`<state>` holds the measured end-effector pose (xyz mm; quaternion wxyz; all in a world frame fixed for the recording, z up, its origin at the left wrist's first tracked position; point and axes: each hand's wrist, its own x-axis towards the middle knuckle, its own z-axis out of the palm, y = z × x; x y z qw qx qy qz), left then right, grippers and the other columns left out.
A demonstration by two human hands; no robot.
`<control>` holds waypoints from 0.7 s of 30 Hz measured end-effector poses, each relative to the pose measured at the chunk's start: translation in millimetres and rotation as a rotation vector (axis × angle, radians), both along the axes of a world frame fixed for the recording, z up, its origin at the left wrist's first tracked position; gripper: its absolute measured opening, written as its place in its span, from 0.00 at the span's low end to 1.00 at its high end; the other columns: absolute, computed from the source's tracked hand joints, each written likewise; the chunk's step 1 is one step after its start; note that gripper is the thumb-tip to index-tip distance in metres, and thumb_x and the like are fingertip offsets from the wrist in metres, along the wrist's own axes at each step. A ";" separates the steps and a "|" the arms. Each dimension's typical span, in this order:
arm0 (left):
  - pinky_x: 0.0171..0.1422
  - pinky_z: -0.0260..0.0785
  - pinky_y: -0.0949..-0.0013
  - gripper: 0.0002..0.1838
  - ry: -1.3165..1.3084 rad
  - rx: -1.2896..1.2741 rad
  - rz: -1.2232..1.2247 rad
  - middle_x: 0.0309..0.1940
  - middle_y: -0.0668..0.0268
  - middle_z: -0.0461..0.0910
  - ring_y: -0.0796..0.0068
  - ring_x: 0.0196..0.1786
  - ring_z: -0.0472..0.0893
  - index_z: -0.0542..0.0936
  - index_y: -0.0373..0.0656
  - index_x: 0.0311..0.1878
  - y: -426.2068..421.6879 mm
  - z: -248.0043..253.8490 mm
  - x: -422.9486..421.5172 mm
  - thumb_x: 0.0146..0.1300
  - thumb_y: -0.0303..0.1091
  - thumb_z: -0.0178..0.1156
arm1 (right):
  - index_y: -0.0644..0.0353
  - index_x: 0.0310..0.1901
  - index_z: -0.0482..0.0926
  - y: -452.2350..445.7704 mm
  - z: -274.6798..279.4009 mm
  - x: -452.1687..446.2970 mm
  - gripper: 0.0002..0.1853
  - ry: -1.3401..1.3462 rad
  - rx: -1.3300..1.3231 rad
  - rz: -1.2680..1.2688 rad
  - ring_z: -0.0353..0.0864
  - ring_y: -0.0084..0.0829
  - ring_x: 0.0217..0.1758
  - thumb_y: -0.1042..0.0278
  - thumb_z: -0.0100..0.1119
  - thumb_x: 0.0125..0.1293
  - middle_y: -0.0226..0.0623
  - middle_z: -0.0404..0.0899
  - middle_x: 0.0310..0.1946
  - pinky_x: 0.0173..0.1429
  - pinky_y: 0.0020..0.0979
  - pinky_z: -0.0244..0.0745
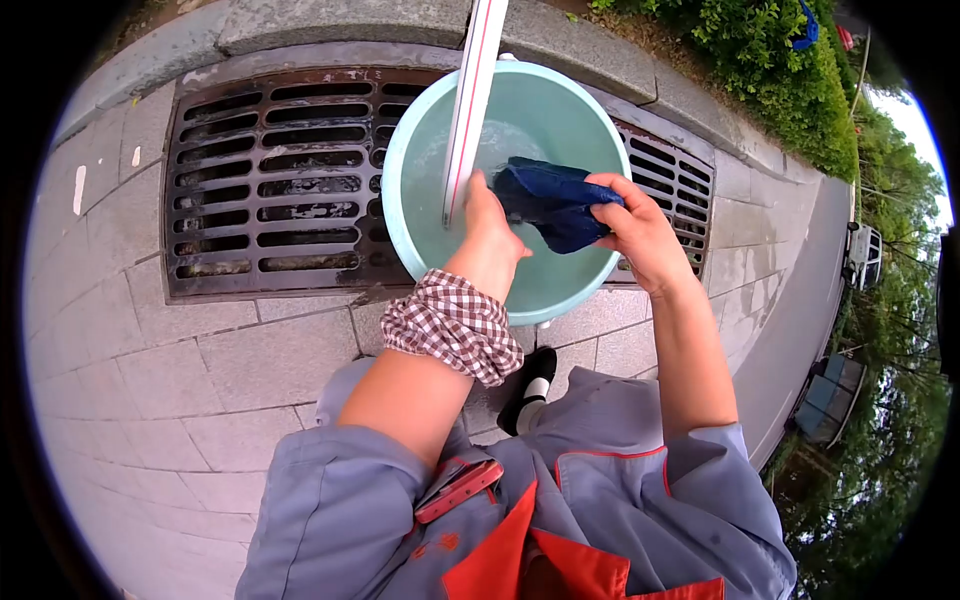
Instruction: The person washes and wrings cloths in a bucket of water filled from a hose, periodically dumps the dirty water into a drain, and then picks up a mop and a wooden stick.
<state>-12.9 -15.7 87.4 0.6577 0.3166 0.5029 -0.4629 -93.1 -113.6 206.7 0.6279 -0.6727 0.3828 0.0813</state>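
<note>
My right hand (pixel 645 228) pinches the edge of a dark blue cloth (pixel 558 205), which looks wet and bunched over a light green plastic basin (pixel 402 200). My left hand (pixel 488 228) is over the basin, left of the cloth, with its fingers extended and partly seen edge-on. A brown-and-white checked band circles that wrist. Just beside the left fingers, a long white strip with a red line (pixel 474 90) slants down into the basin, where water (pixel 545 278) shows. I cannot tell whether the left fingers touch the strip or the cloth.
Under the basin lies a metal drain grate (pixel 265 185) set in grey paving (pixel 270 380). Behind it runs a stone kerb (pixel 340 22), with a hedge (pixel 770 80) at upper right. A black shoe (pixel 528 385) stands near the basin. A white vehicle (pixel 864 255) is on the right.
</note>
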 end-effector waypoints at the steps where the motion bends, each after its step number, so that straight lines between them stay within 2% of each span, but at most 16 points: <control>1: 0.69 0.33 0.28 0.40 -0.034 -0.112 0.002 0.73 0.59 0.53 0.56 0.74 0.52 0.55 0.53 0.73 -0.2 -8.8 0.9 0.64 0.66 0.40 | 0.60 0.52 0.73 0.1 20.4 -18.9 0.16 -0.091 0.066 -0.066 0.79 0.25 0.41 0.77 0.48 0.62 0.37 0.78 0.44 0.45 0.30 0.79; 2: 0.70 0.35 0.30 0.41 -0.076 -0.195 0.057 0.73 0.59 0.52 0.56 0.74 0.53 0.54 0.53 0.73 1.4 -2.3 1.8 0.63 0.67 0.40 | 0.60 0.52 0.72 -1.4 35.8 -37.5 0.16 -0.182 0.132 -0.132 0.79 0.26 0.43 0.77 0.47 0.61 0.38 0.77 0.46 0.46 0.32 0.80; 4: 0.72 0.38 0.35 0.42 -0.159 -0.360 0.168 0.74 0.60 0.52 0.56 0.74 0.54 0.54 0.53 0.73 4.1 19.1 2.7 0.62 0.70 0.40 | 0.63 0.57 0.68 -6.2 54.7 -67.0 0.20 -0.375 0.310 -0.214 0.79 0.38 0.54 0.76 0.48 0.61 0.43 0.75 0.51 0.54 0.40 0.80; 5: 0.70 0.50 0.42 0.41 -0.249 -0.500 0.300 0.67 0.60 0.63 0.57 0.68 0.64 0.61 0.53 0.70 -7.4 2.5 -6.1 0.61 0.72 0.44 | 0.65 0.59 0.67 -3.6 53.4 -73.3 0.22 -0.484 0.396 -0.288 0.76 0.45 0.59 0.72 0.49 0.62 0.48 0.72 0.57 0.57 0.47 0.77; 8: 0.64 0.62 0.45 0.36 -0.170 -0.627 0.286 0.57 0.61 0.73 0.57 0.58 0.73 0.69 0.53 0.61 -4.4 18.5 -6.6 0.61 0.71 0.46 | 0.66 0.61 0.65 -6.6 33.3 -82.9 0.24 -0.501 0.680 -0.472 0.73 0.48 0.61 0.70 0.48 0.62 0.50 0.70 0.60 0.60 0.51 0.73; 9: 0.58 0.68 0.46 0.34 -0.129 -0.676 0.309 0.46 0.62 0.77 0.59 0.50 0.77 0.73 0.51 0.52 -9.1 10.0 -11.3 0.60 0.72 0.48 | 0.67 0.63 0.64 -11.2 18.8 -85.0 0.27 -0.494 0.612 -0.464 0.70 0.49 0.64 0.69 0.49 0.61 0.50 0.68 0.63 0.64 0.54 0.69; 10: 0.57 0.69 0.46 0.34 -0.141 -0.665 0.285 0.45 0.62 0.77 0.59 0.49 0.78 0.72 0.50 0.51 -10.2 12.6 -13.6 0.60 0.72 0.47 | 0.62 0.56 0.67 1.8 13.5 -68.7 0.21 -0.448 0.325 -0.445 0.73 0.44 0.58 0.73 0.49 0.59 0.45 0.70 0.56 0.60 0.48 0.71; 12: 0.55 0.71 0.47 0.36 -0.168 -0.646 0.230 0.42 0.63 0.77 0.59 0.46 0.79 0.72 0.48 0.49 -12.6 20.6 -18.7 0.59 0.74 0.46 | 0.61 0.56 0.67 -0.1 -28.2 -65.9 0.24 -0.239 -0.614 -0.040 0.72 0.45 0.54 0.64 0.57 0.59 0.46 0.67 0.52 0.57 0.43 0.71; 13: 0.52 0.74 0.49 0.37 -0.113 -0.646 0.206 0.38 0.62 0.77 0.59 0.43 0.79 0.72 0.46 0.48 -10.2 33.6 -19.9 0.59 0.74 0.45 | 0.60 0.56 0.67 21.4 -31.1 -52.0 0.27 -0.195 -0.867 0.098 0.71 0.46 0.52 0.59 0.61 0.57 0.46 0.66 0.49 0.56 0.42 0.71; 14: 0.49 0.76 0.55 0.34 -0.101 -0.639 0.175 0.38 0.61 0.77 0.61 0.39 0.80 0.72 0.46 0.47 -14.8 32.7 -23.4 0.62 0.71 0.44 | 0.59 0.56 0.67 41.2 -33.0 -38.3 0.31 -0.144 -1.117 0.242 0.70 0.47 0.49 0.53 0.66 0.55 0.47 0.64 0.46 0.54 0.41 0.71; 16: 0.44 0.76 0.62 0.28 -0.153 -0.770 0.197 0.37 0.61 0.77 0.65 0.38 0.80 0.72 0.43 0.47 -19.8 18.0 -28.4 0.67 0.62 0.47 | 0.58 0.55 0.68 38.1 -55.2 -28.6 0.36 -0.176 -1.185 0.217 0.70 0.49 0.47 0.45 0.70 0.50 0.49 0.64 0.43 0.50 0.41 0.72; 19: 0.40 0.75 0.65 0.20 -0.275 -0.552 0.153 0.36 0.62 0.77 0.68 0.36 0.79 0.73 0.39 0.46 -17.3 9.8 -32.1 0.69 0.50 0.51 | 0.57 0.45 0.72 39.8 -60.7 -10.7 0.25 -0.165 -1.165 0.124 0.74 0.48 0.40 0.47 0.65 0.55 0.45 0.69 0.39 0.41 0.42 0.74; 21: 0.42 0.75 0.65 0.17 -0.296 -0.539 0.163 0.35 0.63 0.77 0.70 0.36 0.79 0.73 0.41 0.44 -14.2 11.5 -31.7 0.69 0.48 0.52 | 0.56 0.41 0.74 40.1 -60.6 -4.4 0.20 -0.161 -1.171 0.113 0.77 0.47 0.36 0.48 0.62 0.58 0.43 0.71 0.37 0.39 0.42 0.74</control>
